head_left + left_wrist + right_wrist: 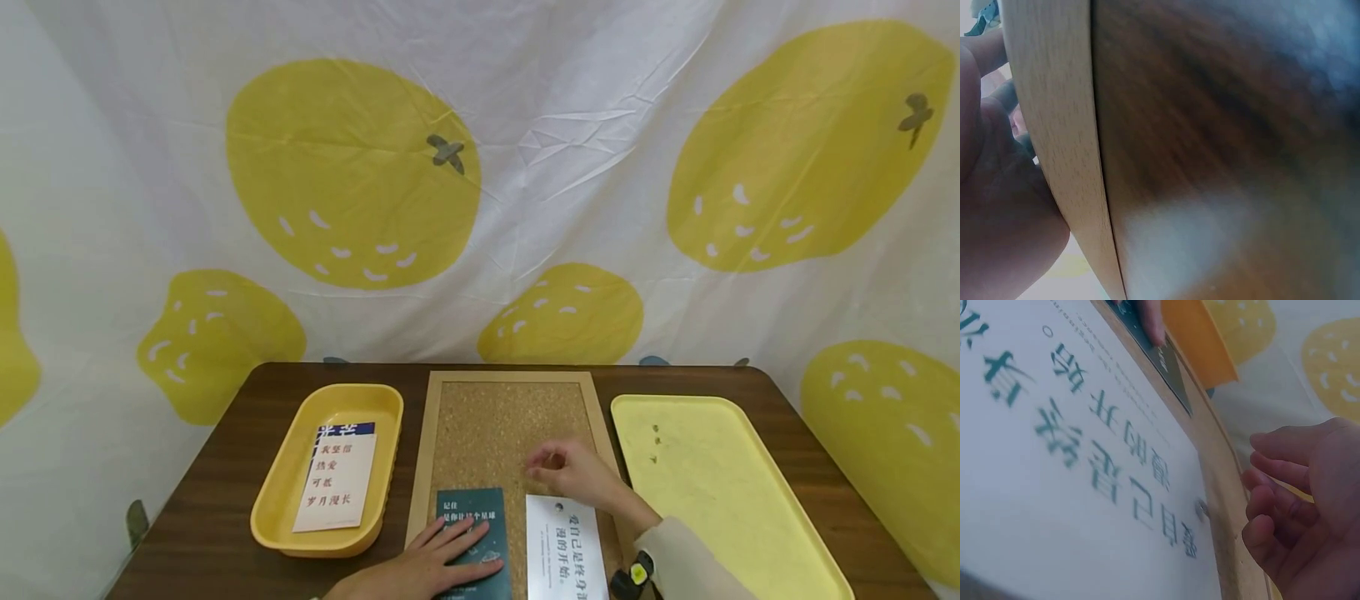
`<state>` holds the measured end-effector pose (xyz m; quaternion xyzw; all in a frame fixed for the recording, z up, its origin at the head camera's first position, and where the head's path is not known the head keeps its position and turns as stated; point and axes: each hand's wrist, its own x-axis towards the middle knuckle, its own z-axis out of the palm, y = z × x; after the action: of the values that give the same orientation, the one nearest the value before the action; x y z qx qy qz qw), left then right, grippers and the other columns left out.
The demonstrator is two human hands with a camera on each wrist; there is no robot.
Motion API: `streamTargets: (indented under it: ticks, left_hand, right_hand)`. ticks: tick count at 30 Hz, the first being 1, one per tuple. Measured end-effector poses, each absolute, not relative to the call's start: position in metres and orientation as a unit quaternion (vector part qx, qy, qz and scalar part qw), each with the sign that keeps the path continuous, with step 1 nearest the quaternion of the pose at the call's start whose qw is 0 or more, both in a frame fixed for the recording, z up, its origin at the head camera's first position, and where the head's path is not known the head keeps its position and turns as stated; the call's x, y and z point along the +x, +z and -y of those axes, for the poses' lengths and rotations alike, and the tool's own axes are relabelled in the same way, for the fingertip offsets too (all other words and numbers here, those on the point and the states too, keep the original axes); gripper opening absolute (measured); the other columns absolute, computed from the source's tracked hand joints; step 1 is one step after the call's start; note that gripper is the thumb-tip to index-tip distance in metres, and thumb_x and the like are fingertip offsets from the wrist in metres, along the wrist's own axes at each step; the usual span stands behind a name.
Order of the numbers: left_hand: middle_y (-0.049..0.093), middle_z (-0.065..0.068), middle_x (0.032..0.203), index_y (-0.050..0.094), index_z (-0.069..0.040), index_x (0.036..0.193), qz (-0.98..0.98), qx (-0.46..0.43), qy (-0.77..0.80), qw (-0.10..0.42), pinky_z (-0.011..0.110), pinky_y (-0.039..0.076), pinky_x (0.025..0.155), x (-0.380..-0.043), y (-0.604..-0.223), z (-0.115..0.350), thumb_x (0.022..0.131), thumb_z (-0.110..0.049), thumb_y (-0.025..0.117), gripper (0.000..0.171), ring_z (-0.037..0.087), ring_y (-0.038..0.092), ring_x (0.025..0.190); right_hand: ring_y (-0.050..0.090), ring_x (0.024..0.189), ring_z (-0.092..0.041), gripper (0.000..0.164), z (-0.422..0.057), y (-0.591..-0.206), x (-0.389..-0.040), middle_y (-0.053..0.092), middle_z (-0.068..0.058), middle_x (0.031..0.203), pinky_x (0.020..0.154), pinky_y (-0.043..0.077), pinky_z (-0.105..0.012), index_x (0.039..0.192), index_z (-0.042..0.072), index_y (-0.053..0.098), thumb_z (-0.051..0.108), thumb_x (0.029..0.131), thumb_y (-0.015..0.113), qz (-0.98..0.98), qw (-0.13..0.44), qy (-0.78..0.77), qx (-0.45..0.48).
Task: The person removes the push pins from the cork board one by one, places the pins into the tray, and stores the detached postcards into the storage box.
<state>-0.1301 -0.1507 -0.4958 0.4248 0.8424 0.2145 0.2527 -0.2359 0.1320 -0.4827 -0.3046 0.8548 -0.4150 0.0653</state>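
My left hand (427, 562) lies with spread fingers on a dark teal card (474, 505), pressing it to a wood-framed cork board (480, 425). Over the board, just above a white card with printed characters (558, 554), hovers my right hand (577, 477). Its thumb and index fingertips come close together; whether something tiny is between them cannot be seen. In the right wrist view the fingers (1263, 528) are bent, apart from the white card. A small round pin (558, 507) sits near that card's top edge.
Left of the board stands a yellow basket (273, 492) holding a cream card (341, 483) and a blue one (365, 428) beneath. A pale yellow tray (735, 492) on the right bears a few small pins (656, 429). A lemon-print cloth (570, 192) hangs behind the dark wooden table (225, 467).
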Motion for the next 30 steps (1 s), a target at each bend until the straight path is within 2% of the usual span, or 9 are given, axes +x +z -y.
streamTargets:
  ticks: [9,20,30]
  left_hand:
    - [0.005,-0.004,0.158,0.017,-0.045,0.146,-0.844,0.423,0.216,0.251,0.06,0.009,0.11,-0.13,-0.496,0.151,0.088,-0.062,0.046,0.067,0.023,0.005,0.144]
    - [0.006,-0.001,0.158,0.018,-0.042,0.147,-0.839,0.441,0.216,0.233,0.06,0.012,0.11,-0.13,-0.497,0.151,0.089,-0.058,0.047,0.067,0.025,0.007,0.144]
    - [0.005,-0.002,0.158,0.017,-0.042,0.147,-0.838,0.443,0.22,0.229,0.06,0.011,0.11,-0.131,-0.5,0.152,0.09,-0.058,0.047,0.066,0.025,0.006,0.144]
  right_hand:
    - [0.053,0.067,-0.007,0.011,-0.109,-0.485,-0.23,0.064,0.012,0.082,0.057,0.045,-0.021,0.096,0.017,0.071,0.021,0.086,0.067,-0.862,0.087,-0.388,-0.315]
    - [0.052,0.069,-0.007,0.011,-0.097,-0.486,-0.232,0.062,0.01,0.081,0.06,0.043,-0.021,0.096,0.016,0.07,0.02,0.086,0.067,-0.857,0.121,-0.383,-0.324]
    - [0.053,0.07,-0.006,0.014,-0.096,-0.485,-0.232,0.065,0.009,0.083,0.061,0.044,-0.021,0.098,0.014,0.071,0.019,0.086,0.067,-0.855,0.125,-0.375,-0.336]
